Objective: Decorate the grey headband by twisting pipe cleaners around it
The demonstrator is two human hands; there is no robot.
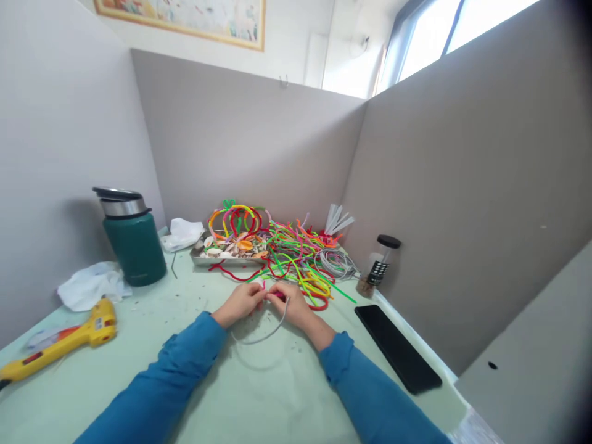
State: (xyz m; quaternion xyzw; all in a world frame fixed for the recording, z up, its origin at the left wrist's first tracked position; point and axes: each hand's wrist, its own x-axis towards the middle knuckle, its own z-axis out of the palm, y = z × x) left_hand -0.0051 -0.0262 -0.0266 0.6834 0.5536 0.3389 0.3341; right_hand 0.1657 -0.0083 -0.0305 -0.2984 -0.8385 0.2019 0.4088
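Observation:
Close together above the table, my left hand (241, 303) and my right hand (293, 304) almost meet at the fingertips. Both are closed in a pinch. Between them shows a bit of pink pipe cleaner (264, 285), with more of it wound up under my right fingers. A thin grey cord (264, 339) comes out of my right hand and curves down in a loop toward the left wrist. The fingers hide how cord and pipe cleaner join. Just beyond lies a tangled heap of coloured pipe cleaners (296, 246).
A metal tray (226, 261) of shells stands behind my hands, near a grey cord coil (335, 264) and glue sticks (337, 219). At left are a green bottle (136, 246), tissues (92, 287) and a yellow glue gun (69, 342); at right, a jar (378, 266) and a black phone (395, 345).

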